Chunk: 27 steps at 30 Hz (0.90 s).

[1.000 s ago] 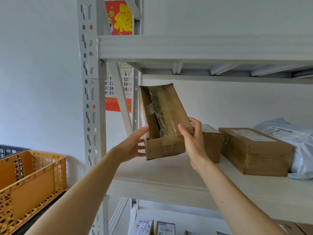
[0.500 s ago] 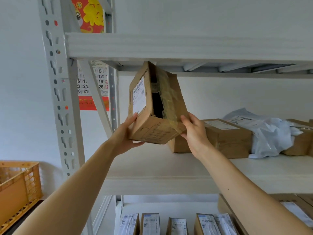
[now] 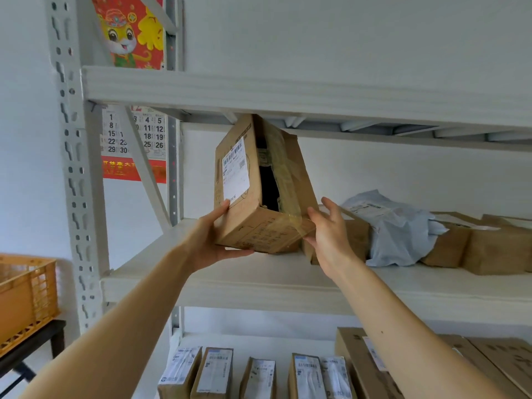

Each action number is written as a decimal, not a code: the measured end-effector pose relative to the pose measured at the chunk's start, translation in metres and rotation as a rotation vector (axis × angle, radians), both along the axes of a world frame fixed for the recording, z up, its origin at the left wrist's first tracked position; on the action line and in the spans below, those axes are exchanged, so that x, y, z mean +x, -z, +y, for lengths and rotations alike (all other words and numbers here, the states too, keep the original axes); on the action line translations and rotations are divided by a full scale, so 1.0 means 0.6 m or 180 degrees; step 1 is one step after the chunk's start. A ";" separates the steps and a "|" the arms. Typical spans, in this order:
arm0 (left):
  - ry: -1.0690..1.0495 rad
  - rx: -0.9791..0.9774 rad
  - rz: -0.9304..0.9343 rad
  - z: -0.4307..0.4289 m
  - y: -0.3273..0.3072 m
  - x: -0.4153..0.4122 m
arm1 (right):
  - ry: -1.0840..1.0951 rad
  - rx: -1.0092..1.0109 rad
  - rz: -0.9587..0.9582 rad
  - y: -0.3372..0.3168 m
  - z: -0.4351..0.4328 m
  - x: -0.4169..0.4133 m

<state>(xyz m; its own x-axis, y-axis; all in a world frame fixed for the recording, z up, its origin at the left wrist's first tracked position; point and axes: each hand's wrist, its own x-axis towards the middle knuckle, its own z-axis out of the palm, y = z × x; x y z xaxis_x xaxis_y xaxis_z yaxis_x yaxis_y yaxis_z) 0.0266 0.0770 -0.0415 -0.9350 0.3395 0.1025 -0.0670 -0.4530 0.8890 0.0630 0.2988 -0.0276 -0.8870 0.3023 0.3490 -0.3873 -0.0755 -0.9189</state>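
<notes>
**While it is held off the middle shelf [image 3: 230, 280], the cardboard box [image 3: 259, 203] stands nearly on end**

As my feed shows it, the cardboard box has its long axis almost upright. It leans a little, so the top end tips right and sits just under the upper shelf beam [image 3: 288, 90]. Its white shipping label [image 3: 236, 168] faces left. The taped seam faces me, with a dark gap torn open along it. What lies inside I cannot tell.

The left hand [image 3: 207, 240] grips the lower left corner, thumb up on the label face and fingers wrapped under the bottom end. The right hand [image 3: 331, 237] is on the opposite side, fingers fairly straight and pressed to the taped lower right edge. It braces the box rather than closing around it. The box sits between the two hands, rising above them for most of its length, over the front left part of the shelf.

Behind the right hand I see a brown box [image 3: 357, 234] on that shelf. Next to it a grey mailer bag [image 3: 397, 228] slumps against more brown cartons [image 3: 495, 249]. On the shelf below, a row of labelled parcels [image 3: 213, 372] stands on end beside larger flat cartons [image 3: 503, 361]. At far left an orange crate [image 3: 26, 295] sits on a dark stand, and its contents are out of my sight.
</notes>
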 end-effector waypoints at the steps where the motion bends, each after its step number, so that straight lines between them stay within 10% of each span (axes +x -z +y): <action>1: -0.0022 -0.0030 0.0005 0.010 0.001 0.012 | 0.0005 0.0021 -0.0015 0.003 0.012 0.009; 27: 0.1663 -0.1151 0.0637 0.378 0.076 0.146 | 0.0934 -0.0736 -0.0529 0.080 0.379 0.326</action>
<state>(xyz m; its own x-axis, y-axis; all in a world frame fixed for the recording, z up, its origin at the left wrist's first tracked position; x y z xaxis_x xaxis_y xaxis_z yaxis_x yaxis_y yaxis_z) 0.1139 0.3039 -0.0870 -0.6129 0.7885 0.0516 -0.0148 -0.0767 0.9969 0.2587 0.5261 -0.0758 -0.7900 0.6047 0.1012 -0.2707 -0.1959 -0.9425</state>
